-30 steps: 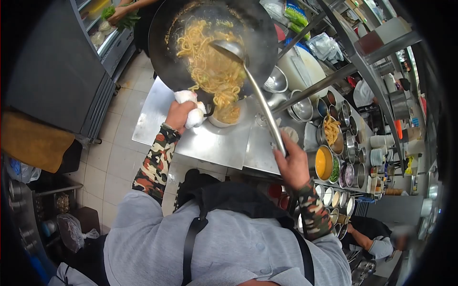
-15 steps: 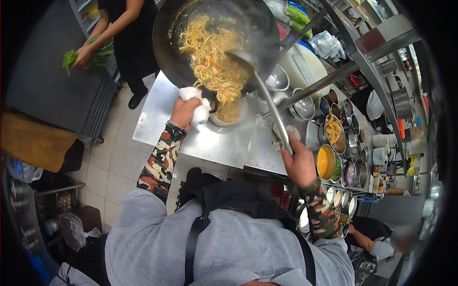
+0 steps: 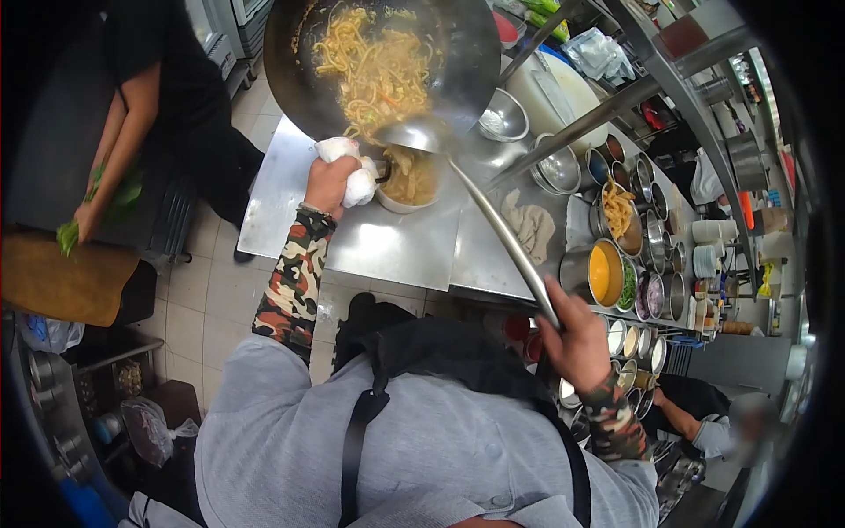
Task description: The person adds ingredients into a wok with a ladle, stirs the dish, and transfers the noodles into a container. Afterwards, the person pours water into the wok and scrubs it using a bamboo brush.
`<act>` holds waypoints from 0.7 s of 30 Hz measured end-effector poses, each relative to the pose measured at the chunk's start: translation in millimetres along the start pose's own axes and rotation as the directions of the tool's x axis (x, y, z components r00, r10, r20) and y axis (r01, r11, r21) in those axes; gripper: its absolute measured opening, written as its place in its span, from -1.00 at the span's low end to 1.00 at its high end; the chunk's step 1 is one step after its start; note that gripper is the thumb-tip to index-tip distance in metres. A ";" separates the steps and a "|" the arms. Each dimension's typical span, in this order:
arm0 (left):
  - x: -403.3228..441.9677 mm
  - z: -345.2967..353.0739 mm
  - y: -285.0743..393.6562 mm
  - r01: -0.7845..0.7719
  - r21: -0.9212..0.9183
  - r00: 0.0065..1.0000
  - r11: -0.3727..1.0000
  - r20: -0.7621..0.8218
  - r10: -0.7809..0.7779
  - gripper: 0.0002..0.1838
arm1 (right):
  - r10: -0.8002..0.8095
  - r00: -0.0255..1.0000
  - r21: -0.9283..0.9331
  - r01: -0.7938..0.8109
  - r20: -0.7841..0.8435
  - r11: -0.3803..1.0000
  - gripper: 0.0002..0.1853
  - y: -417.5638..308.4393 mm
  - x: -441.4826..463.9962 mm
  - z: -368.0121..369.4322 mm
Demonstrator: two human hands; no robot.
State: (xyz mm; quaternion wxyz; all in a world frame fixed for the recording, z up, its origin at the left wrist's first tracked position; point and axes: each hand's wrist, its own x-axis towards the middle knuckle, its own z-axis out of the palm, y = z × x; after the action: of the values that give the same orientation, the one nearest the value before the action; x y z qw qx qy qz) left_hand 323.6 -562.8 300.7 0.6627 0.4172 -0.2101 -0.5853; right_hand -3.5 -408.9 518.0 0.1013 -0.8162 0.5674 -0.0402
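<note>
My left hand [image 3: 329, 183] is closed around a white cloth [image 3: 359, 187] wrapped at the handle of a large dark wok [image 3: 471, 62]. Noodles [image 3: 370, 75] with sauce and bits of vegetable lie in the wok, which tilts toward me. In my right hand [image 3: 576, 339] is the long metal handle of a ladle [image 3: 422, 135]; its bowl is at the wok's near rim. Right below the rim stands a white bowl [image 3: 398, 209] containing noodles and broth, partly hidden by the ladle.
A steel counter [image 3: 370, 246] carries a crumpled cloth [image 3: 528, 224], metal bowls [image 3: 503, 114] and several ingredient containers, one with orange liquid [image 3: 606, 273]. A metal shelf post [image 3: 576, 132] crosses at right. One co-worker [image 3: 141, 97] holds leafy greens at left; another person [image 3: 691, 418] is lower right.
The ladle has drawn back toward me to the wok's near rim, my right hand moving down and right. More food is in the bowl. The left co-worker has moved nearer with the greens.
</note>
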 end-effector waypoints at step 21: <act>-18.4 -12.9 9.3 0.019 -0.013 1.000 1.000 0.022 -0.019 -0.74 | -0.128 0.981 0.014 0.131 -0.143 0.991 -0.44 30.6 78.0 20.6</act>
State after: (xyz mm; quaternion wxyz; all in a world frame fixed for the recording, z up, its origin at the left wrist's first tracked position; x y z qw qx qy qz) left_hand 334.9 -541.7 304.7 0.6575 0.4086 -0.2096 -0.5973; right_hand -0.4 -489.6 487.5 0.0674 -0.8452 0.5183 -0.1115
